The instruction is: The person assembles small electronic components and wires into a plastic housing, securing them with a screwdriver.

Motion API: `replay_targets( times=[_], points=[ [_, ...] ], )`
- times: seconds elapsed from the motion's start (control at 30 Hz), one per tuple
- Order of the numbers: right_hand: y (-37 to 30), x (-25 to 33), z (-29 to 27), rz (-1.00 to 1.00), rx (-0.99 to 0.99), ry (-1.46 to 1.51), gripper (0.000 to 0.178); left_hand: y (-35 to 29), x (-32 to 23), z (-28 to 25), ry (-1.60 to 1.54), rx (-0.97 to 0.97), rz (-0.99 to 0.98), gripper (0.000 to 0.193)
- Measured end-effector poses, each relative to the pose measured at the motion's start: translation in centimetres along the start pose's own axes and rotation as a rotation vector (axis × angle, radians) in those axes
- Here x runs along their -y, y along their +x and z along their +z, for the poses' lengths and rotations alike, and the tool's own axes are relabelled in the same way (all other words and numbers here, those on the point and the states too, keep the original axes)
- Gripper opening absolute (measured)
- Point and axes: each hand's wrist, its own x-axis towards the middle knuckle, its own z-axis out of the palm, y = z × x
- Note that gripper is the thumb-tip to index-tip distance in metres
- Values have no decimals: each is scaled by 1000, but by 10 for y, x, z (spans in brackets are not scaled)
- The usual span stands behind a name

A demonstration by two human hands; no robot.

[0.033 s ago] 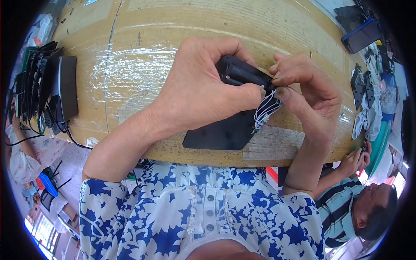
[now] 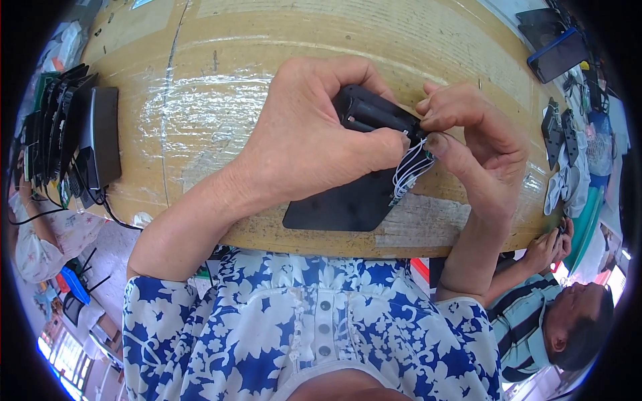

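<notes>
On the wooden table (image 2: 267, 40), the left hand (image 2: 314, 134) is clenched around a black plastic case (image 2: 374, 112), held just above a flat black panel (image 2: 341, 207). The right hand (image 2: 468, 134) pinches thin white wires (image 2: 409, 167) between thumb and forefinger at the case's end. Risk: too hard a tug could snap the wires or pull them loose from the small circuit board (image 2: 399, 194).

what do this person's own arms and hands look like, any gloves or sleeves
Both the left hand and the right hand are bare: no gloves, rings, watch or wristbands show. The forearms are uncovered too. The short sleeves of a white top with a blue flower print end near the elbows; small round buttons run down its front. Fingernails are short and unpainted.
</notes>
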Motion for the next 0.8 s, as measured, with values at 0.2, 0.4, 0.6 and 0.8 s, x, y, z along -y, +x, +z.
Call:
replay_targets(
  times=[0.2,0.4,0.6,0.8],
  points=[
    [2,2,-5,-36,-2,-139,14,1,-1,-1,-47,-1,-11,22],
    [2,-2,-2,-135,15,-170,17,1,-4,-3,-41,16,-52,17],
    [1,2,4,-103,-36,-171,15,2,-4,-6,-183,42,-136,15],
    [5,4,-1,-248,-69,-357,18,1,-6,-2,-306,38,-69,20]
  ],
)
